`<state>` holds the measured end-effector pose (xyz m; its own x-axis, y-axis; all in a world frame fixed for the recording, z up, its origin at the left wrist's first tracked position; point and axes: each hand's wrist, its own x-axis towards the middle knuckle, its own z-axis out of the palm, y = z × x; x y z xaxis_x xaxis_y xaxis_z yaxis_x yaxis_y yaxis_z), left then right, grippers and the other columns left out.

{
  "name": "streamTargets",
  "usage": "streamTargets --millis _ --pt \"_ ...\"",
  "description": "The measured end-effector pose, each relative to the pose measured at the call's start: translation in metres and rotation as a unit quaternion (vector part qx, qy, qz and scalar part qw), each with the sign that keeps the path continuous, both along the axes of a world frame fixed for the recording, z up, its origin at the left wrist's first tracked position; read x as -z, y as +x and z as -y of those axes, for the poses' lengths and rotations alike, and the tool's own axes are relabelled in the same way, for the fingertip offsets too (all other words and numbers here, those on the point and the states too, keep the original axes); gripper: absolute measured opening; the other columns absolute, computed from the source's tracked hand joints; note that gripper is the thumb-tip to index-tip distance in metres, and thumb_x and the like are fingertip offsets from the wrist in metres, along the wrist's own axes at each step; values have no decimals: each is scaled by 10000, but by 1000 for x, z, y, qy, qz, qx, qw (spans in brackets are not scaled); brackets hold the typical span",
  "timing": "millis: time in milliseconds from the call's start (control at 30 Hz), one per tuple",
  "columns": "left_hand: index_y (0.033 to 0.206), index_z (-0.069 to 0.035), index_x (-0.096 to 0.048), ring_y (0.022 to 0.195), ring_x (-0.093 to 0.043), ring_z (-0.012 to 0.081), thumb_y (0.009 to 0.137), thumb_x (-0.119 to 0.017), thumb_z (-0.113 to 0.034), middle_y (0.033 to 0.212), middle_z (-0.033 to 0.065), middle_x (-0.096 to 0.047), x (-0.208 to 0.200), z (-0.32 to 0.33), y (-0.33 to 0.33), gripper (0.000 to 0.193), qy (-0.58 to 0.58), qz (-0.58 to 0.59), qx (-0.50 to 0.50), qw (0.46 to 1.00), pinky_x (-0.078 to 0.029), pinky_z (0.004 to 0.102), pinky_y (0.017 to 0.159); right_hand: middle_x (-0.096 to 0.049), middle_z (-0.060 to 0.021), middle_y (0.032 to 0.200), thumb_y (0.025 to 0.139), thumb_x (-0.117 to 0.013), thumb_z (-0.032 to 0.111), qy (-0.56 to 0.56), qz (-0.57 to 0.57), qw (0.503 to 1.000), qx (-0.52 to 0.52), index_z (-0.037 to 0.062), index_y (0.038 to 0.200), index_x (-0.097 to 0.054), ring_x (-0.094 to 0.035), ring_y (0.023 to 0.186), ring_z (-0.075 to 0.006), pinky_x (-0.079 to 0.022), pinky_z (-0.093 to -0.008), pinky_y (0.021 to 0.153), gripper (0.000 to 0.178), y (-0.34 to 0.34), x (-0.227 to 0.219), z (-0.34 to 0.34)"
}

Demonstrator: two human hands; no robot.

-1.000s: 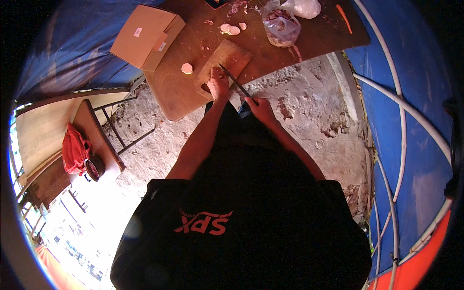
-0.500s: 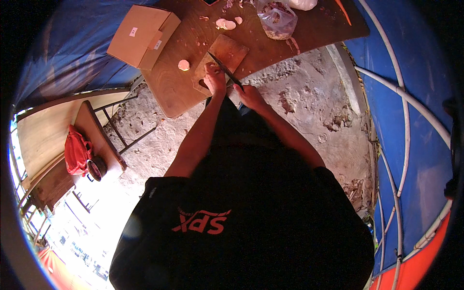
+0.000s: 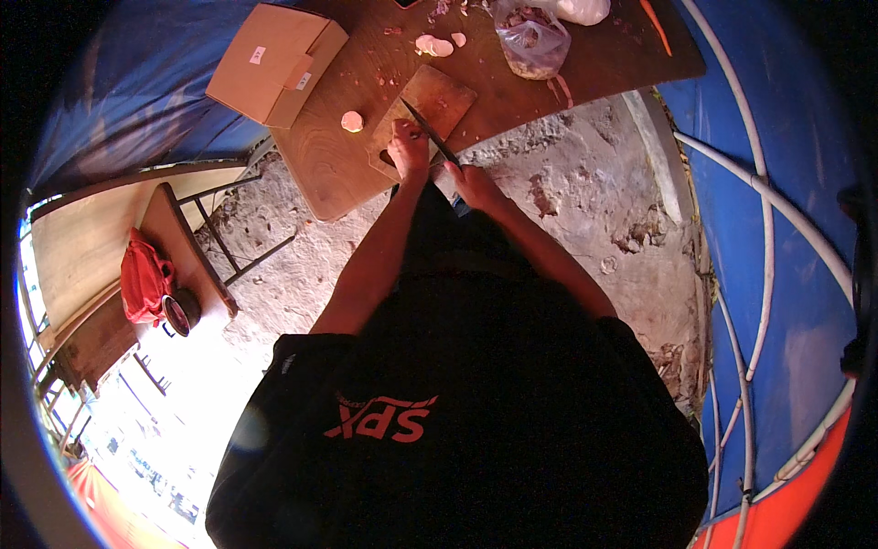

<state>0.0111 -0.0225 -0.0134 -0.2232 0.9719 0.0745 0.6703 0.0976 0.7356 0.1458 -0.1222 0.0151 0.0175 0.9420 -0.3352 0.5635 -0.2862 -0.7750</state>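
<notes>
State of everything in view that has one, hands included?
right hand: closed around knife handle
knife: unsheathed, blade angled over cutting board
left hand: fingers bent over cutting board; grip unclear
cutting board: flat on table
cardboard box: lid down
clear plastic bag: partly filled
round pale piece: lying apart from the pale slices

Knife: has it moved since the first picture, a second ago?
Yes. Against the cutting board, the knife has shifted forward, away from the person, and slightly left.
</notes>
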Motion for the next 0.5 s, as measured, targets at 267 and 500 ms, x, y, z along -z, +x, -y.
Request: streamTargets --millis 267,500 --pt "818 -60 -648 754 -700 325 743 -712 -64 906 95 -688 1 -1 -6 98 83 -13 58 995 -544 434 683 -637 -332 821 1018 -343 530 -48 13 998 -30 -64 868 -654 -637 895 -492 -483 -526 775 687 -6 1 -23" --pt "984 -66 -514 774 -694 368 785 -676 -42 870 156 -702 -2 1 -4 257 68 4 60 996 -540 467 686 -615 -338 719 1018 -389 487 -41 63 997 -8 -76 765 -653 -638 775 -513 -488 -584 681 672 -7 -10 -11"
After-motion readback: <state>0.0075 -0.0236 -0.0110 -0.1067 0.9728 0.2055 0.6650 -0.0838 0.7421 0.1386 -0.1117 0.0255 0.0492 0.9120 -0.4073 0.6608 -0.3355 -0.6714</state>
